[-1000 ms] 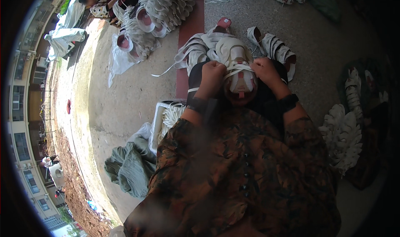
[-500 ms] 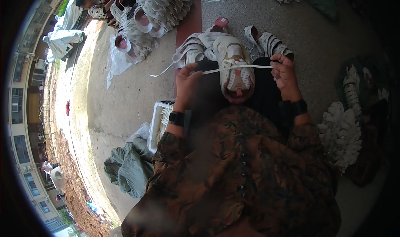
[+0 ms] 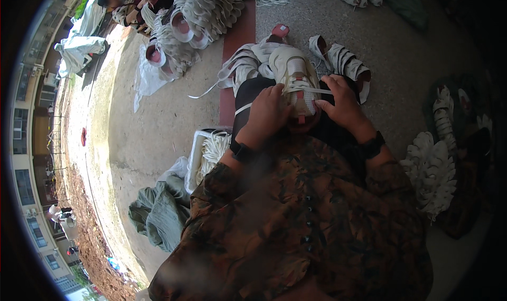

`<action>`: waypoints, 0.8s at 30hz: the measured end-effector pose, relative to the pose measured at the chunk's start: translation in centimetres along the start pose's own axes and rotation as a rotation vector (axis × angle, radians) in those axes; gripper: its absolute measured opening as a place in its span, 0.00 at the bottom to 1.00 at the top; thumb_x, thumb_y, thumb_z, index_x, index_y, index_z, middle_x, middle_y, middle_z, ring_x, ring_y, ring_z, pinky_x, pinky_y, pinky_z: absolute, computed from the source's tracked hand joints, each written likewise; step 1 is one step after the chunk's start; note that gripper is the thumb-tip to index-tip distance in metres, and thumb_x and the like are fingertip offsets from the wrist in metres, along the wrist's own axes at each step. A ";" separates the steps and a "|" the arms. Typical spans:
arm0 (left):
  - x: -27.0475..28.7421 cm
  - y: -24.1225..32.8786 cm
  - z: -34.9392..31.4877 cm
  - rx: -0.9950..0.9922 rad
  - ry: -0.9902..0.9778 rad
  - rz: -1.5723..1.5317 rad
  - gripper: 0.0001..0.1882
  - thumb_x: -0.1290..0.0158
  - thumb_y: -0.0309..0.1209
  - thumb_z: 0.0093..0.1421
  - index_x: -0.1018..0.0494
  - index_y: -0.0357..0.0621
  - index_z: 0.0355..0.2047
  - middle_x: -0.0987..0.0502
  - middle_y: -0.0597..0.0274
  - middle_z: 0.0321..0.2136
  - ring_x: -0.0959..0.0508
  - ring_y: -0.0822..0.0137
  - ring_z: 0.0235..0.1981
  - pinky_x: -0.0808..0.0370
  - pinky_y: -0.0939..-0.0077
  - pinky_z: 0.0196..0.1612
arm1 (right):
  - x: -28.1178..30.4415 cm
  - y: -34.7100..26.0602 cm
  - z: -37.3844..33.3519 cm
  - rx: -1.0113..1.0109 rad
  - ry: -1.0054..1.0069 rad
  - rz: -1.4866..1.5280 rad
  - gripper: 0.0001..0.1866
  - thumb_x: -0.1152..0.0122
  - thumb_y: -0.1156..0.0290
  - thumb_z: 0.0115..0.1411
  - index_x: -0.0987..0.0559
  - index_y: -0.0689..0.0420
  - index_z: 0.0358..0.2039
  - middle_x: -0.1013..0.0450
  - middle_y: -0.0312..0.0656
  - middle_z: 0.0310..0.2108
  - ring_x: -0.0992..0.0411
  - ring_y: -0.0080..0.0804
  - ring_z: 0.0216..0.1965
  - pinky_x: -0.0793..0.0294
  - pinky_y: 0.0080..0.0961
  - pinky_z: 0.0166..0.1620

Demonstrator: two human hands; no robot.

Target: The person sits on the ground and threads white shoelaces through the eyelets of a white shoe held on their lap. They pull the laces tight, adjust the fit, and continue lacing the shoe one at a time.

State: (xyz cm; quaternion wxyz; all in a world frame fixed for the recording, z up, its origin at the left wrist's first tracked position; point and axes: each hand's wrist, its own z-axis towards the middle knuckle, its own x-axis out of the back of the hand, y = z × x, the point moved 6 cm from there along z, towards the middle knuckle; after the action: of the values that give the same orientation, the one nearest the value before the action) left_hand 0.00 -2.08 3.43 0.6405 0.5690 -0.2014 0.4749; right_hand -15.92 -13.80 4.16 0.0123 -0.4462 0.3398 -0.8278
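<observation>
A cream and white shoe upper (image 3: pixel 297 66) with a pink pull tab and a mesh tongue lies across my dark-trousered lap, toe end away from me. White shoelace (image 3: pixel 306 89) crosses its throat. My left hand (image 3: pixel 268 113) is closed at the upper's left edge, fingers curled; its fingertips are partly hidden, and a lace end trails out leftward from behind it. On the right edge, my right hand (image 3: pixel 343 104) grips the upper, thumb near the tongue and fingers at the outer side, with the other lace end running in between them.
More uppers (image 3: pixel 248 63) lie just beyond my knees, with another row (image 3: pixel 346 60) to their right. At left, a white tub (image 3: pixel 196 155) of laces stands beside a grey-green cloth (image 3: pixel 163 214). Stacked uppers (image 3: pixel 208 13) fill the far left; others (image 3: pixel 430 169) lie at right.
Both hands have come inward from pulling the lace ends taut sideways and are now at the upper's edges. The left lace end has slackened and hangs outward.
</observation>
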 end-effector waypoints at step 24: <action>-3.3 -1.2 3.2 -0.046 0.044 0.136 0.13 0.45 0.36 0.48 0.31 0.44 0.33 0.25 0.54 0.26 0.24 0.50 0.30 0.27 0.58 0.32 | -4.0 0.4 4.9 0.089 -0.148 -0.378 0.04 0.46 0.71 0.53 0.27 0.55 0.29 0.29 0.48 0.19 0.27 0.49 0.26 0.29 0.43 0.29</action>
State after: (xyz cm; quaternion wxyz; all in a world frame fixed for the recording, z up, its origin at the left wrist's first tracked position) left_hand 0.35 -6.20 1.02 0.6240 0.5283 -0.2365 0.5249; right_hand -10.01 -15.52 2.79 -0.0986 -0.5608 0.2110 -0.7945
